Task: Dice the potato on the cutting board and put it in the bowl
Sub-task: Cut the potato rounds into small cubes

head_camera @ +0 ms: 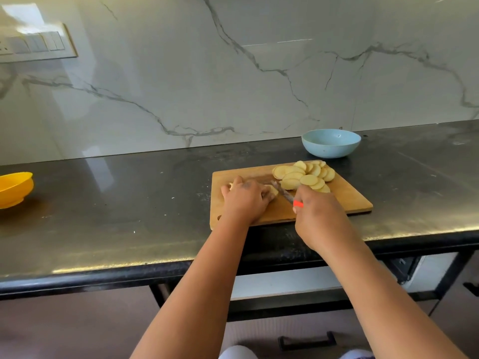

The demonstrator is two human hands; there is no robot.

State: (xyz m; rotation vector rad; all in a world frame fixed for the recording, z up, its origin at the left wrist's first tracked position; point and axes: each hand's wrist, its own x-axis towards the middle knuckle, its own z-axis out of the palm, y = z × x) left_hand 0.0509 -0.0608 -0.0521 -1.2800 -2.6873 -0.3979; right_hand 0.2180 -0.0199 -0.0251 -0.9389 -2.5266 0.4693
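L hand (245, 200) fingers curl on potato (272, 189), mostly hidden; R hand (317, 216) grips knife (285, 195).

No legible text, labels, brands, numbers or signs.

Checked without result: wooden rectangular cutting board (350, 200), pale blue round bowl (331, 143), orange-yellow plastic bowl (14, 188), orange-handled knife (287, 196), black stone countertop (103, 203), white marble-veined wall panel (233, 73). Wall switch plate (36, 42) at upper left blurred by glare; any markings on it unreadable.
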